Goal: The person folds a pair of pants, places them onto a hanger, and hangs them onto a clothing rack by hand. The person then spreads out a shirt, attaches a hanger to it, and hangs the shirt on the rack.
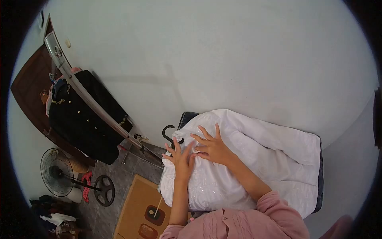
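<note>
A white long-sleeved garment [254, 159] with shiny embroidery lies spread on a dark-edged surface [320, 175]. The hook of a black hanger [168, 128] sticks out at its collar. My left hand [181, 157] is over the garment near the collar, its fingers spread, close to the hanger. Beside it on the right, my right hand [211, 147] is over the upper front of the garment, fingers also apart. The hands are close together, and neither holds anything. Whether the fingertips press on the cloth is hard to tell.
A black jacket [85, 119] with gold buttons hangs from a metal rack [87, 95] at the left. Below are a standing fan [57, 172], a cardboard box [137, 203] on the tiled floor, and a pile of clothes [55, 217]. A brown door [30, 83] stands behind the rack.
</note>
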{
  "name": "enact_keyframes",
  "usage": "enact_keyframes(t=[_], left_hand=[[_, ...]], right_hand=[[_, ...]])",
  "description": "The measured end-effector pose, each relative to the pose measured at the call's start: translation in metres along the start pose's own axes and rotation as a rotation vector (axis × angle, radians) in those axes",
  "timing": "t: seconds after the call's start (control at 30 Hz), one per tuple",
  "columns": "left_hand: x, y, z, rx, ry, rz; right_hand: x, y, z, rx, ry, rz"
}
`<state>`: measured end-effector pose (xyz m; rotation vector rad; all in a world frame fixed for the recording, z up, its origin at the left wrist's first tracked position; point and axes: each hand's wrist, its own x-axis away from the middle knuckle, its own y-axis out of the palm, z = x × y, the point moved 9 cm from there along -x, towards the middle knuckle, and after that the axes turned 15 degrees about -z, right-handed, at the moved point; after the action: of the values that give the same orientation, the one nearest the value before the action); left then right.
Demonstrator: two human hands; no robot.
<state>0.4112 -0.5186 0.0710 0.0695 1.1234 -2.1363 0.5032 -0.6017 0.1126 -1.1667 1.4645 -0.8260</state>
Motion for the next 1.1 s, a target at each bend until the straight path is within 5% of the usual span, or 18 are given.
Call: enact_keyframes(t=[0.27, 0.5, 0.77, 1.1], left_hand=[[-0.004, -0.003, -0.005, -0.022, 0.041, -0.038], [-0.002, 0.003, 0.006, -0.041, 0.146, -0.109], [-0.002, 0.001, 0.013, -0.009, 0.163, -0.100], [-0.003, -0.002, 0.005, -0.003, 0.021, -0.083]], right_hand=[[0.007, -0.005, 0.004, -0.049, 0.093, 0.174], [0.007, 0.005, 0.023, -0.218, 0.123, 0.099], [0.007, 0.006, 0.015, -0.069, 0.121, 0.070], [0.012, -0.009, 0.009, -0.061, 0.085, 0.158]])
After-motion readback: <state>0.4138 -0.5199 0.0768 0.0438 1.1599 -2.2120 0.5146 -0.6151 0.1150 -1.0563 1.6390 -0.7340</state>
